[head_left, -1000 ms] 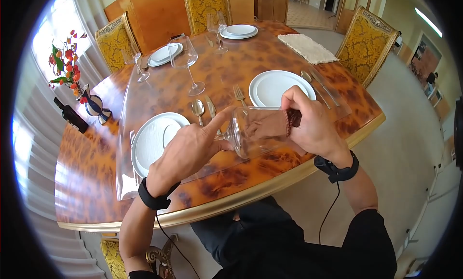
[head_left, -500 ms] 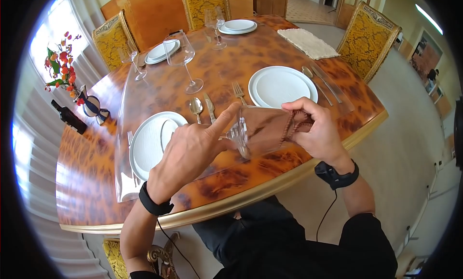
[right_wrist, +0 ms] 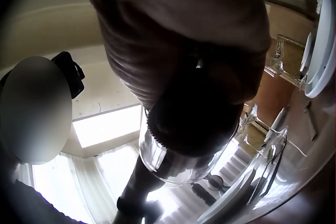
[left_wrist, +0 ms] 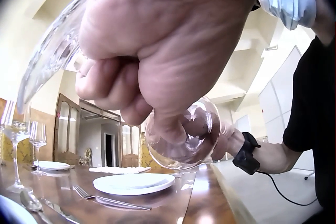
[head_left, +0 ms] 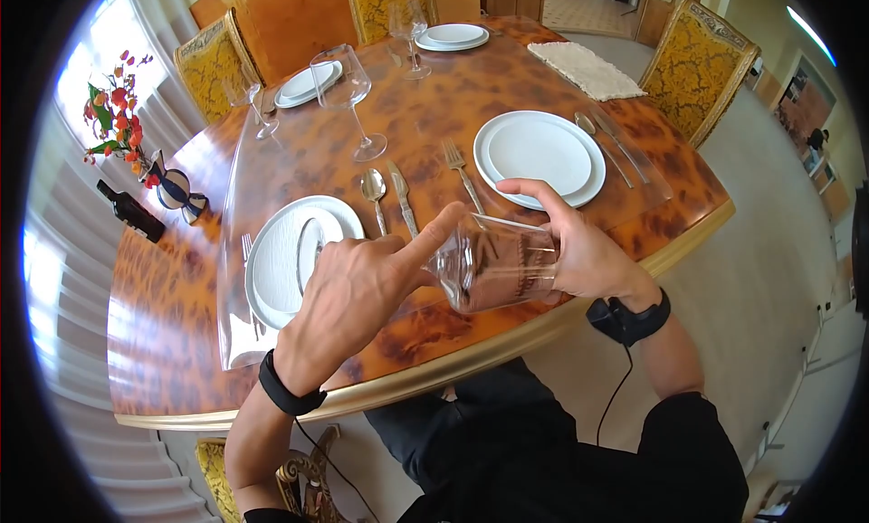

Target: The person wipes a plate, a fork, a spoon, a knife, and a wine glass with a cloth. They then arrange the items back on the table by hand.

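Observation:
A clear wine glass [head_left: 460,268] lies tilted on its side in the air above the table's front edge. My left hand [head_left: 348,292] grips it by the stem, index finger stretched toward the bowl. In the left wrist view the curled fingers wrap the stem between the foot and the bowl. A brown cloth [head_left: 500,274] with a stitched edge is bunched inside the bowl. At the mouth of the glass, my right hand [head_left: 593,251] holds the cloth, with the index finger reaching over the rim outside. Its other fingers are partly hidden by glass and cloth.
Stacked white plates [head_left: 540,156] stand behind the right hand, more plates [head_left: 272,279] by the left forearm. A spoon [head_left: 372,186], knife [head_left: 401,193] and fork [head_left: 460,166] lie between them. Another wine glass [head_left: 369,147] stands beyond. A dark bottle [head_left: 134,213] and vase [head_left: 176,188] are far left.
The cloth has gone deeper into the bowl. My right hand has moved from pinching it outside the mouth to right at the rim, index finger extended. The left hand keeps its grip.

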`<state>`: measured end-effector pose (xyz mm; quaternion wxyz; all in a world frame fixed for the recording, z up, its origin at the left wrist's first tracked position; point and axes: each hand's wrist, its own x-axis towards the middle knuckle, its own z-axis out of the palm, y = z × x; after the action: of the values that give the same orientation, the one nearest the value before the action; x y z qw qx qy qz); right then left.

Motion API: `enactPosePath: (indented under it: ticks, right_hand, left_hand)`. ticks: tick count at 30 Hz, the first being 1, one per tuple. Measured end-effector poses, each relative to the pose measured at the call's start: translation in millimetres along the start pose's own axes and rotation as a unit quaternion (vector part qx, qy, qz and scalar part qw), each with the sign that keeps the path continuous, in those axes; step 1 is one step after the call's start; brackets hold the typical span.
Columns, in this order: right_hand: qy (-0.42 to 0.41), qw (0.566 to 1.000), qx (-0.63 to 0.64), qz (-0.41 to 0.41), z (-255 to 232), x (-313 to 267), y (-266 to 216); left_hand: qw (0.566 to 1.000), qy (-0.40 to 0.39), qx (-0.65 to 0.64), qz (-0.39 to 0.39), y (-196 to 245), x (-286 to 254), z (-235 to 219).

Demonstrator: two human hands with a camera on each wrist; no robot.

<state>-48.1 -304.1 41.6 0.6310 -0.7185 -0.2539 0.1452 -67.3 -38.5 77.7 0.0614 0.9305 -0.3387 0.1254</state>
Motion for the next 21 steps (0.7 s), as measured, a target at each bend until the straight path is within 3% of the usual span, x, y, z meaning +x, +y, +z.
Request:
enactPosePath:
  ticks: [5,6,9,10,12,15,18,20,21]
  right_hand:
    - [-0.033,0.991,-0.104,0.082,-22.6,-7.2,-24.3]
    - [-0.006,0.982,-0.159,0.099,-27.4,-10.0,-30.5]
    - [0.073,0.994,-0.079,-0.015,-33.0,-11.4,-13.5]
    - [0.091,0.995,-0.025,0.016,-27.1,-12.9,-15.1]
    - [0.082,0.996,-0.031,0.006,-13.7,-13.5,-17.0]
    - [0.073,0.992,-0.008,-0.106,-5.5,-4.6,1.7]
    - [0.027,0.996,0.078,-0.039,-5.6,-7.9,5.2]
    - [-0.032,0.996,0.063,-0.046,-6.7,-7.2,4.7]
    - [-0.035,0.998,-0.005,-0.043,-8.3,-7.5,2.5]
  left_hand:
    - [0.999,0.031,-0.02,-0.011,-4.7,-1.8,4.0]
    - [0.999,0.041,-0.028,-0.019,-6.2,-2.3,4.4]
    - [0.996,0.062,-0.045,-0.045,-9.7,-0.8,4.1]
    - [0.995,0.066,-0.051,-0.053,-9.8,0.1,4.7]
    - [0.995,0.063,-0.073,-0.04,-5.6,5.8,6.7]
    - [0.994,0.053,-0.085,-0.035,-4.2,8.1,7.8]
    - [0.997,0.026,-0.071,-0.033,-8.2,4.1,7.2]
    - [0.998,0.011,-0.063,-0.03,-8.9,1.6,5.6]
    - [0.998,0.008,-0.063,-0.026,-7.0,1.0,3.2]
